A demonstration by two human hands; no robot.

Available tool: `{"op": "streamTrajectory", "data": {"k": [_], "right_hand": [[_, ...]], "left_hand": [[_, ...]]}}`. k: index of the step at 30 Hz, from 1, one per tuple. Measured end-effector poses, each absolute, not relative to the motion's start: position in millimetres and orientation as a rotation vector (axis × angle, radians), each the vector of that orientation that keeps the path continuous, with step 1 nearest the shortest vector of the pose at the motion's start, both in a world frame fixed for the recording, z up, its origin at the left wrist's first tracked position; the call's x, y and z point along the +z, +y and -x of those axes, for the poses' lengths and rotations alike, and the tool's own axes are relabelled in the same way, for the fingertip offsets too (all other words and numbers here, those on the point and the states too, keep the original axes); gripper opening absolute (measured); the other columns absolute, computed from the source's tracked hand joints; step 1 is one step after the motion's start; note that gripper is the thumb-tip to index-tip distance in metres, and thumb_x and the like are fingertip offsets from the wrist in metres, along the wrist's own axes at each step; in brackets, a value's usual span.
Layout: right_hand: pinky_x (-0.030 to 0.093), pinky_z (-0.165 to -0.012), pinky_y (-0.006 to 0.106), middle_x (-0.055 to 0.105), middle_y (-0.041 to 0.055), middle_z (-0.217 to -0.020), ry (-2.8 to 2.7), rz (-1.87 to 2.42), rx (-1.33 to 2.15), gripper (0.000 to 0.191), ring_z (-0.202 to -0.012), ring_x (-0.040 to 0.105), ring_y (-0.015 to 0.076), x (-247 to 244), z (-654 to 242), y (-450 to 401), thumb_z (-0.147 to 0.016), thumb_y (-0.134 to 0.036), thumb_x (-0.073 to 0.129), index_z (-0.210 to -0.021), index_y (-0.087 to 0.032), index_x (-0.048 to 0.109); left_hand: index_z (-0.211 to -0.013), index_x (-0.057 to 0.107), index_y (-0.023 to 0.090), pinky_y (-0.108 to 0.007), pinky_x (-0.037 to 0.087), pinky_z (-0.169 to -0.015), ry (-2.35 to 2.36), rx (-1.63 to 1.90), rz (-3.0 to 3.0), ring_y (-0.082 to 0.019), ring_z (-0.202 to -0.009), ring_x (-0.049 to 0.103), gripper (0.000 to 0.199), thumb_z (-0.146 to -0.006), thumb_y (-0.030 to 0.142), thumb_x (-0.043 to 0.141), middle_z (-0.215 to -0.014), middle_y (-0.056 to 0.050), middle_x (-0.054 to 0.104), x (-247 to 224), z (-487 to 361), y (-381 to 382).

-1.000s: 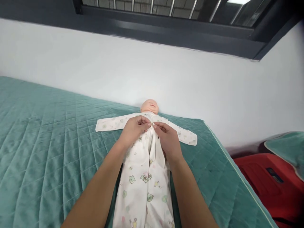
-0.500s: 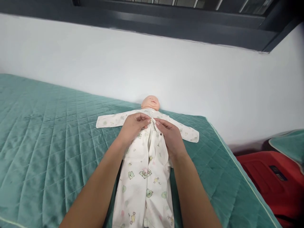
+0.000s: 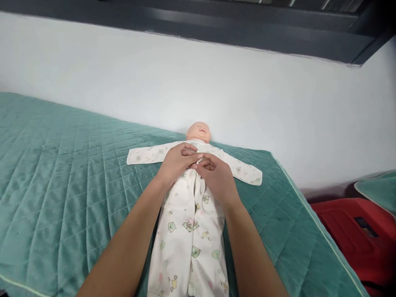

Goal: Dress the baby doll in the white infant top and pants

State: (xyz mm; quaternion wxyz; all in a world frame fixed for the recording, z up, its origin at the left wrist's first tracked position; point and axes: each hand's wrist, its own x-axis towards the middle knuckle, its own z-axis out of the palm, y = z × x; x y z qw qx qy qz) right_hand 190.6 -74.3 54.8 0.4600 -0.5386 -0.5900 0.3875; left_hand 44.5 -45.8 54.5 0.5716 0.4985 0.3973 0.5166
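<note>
A baby doll lies on its back, dressed in a white romper printed with green bears. The romper's sleeves stretch out to both sides, and its front opening runs down the middle. At the chest, my left hand pinches the cloth at the front edge with thumb and fingers. My right hand closes on the other edge, its fingertips touching those of the left. The fastening between the fingers is hidden. Below the hands the front edges lie close together.
A green quilted cover lies beneath the doll. Behind it rises a white wall under a dark window frame. To the right, past the cover's edge, stands a red bag or case with green cloth beside it.
My hands have drawn together, and the fingertips now meet over the front edges. The right-hand flap, lifted before, lies flatter. The view has shifted slightly.
</note>
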Motion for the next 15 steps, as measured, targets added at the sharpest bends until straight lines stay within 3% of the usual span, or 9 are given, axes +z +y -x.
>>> {"op": "streamTrajectory", "data": {"k": [9, 15], "right_hand": [[0.045, -0.066, 0.027, 0.068, -0.0028, -0.078, -1.424, 1.268, 1.014, 0.039, -0.07, 0.06, 0.0136, 51.5, -194.2, -72.6, -0.075, -0.037, 0.075, -0.111, -0.026, 0.067], [0.037, -0.054, 0.023, 0.071, 0.0, -0.081, -1.265, 1.182, 1.176, 0.024, -0.058, 0.054, 0.009, 56.1, -203.0, -70.8, -0.079, -0.039, 0.069, -0.095, -0.021, 0.068]], "left_hand": [[-0.089, 0.064, 0.018, -0.022, 0.038, -0.053, 0.863, 1.214, -1.11, -0.006, -0.054, 0.047, 0.035, -0.063, 0.03, 0.084, -0.067, 0.004, 0.058, 54.6, -40.6, -44.1], [-0.094, 0.068, 0.019, -0.023, 0.039, -0.054, 0.932, 1.147, -1.32, -0.009, -0.057, 0.048, 0.03, -0.07, 0.035, 0.077, -0.073, 0.001, 0.059, 54.1, -35.1, -42.4]]}}
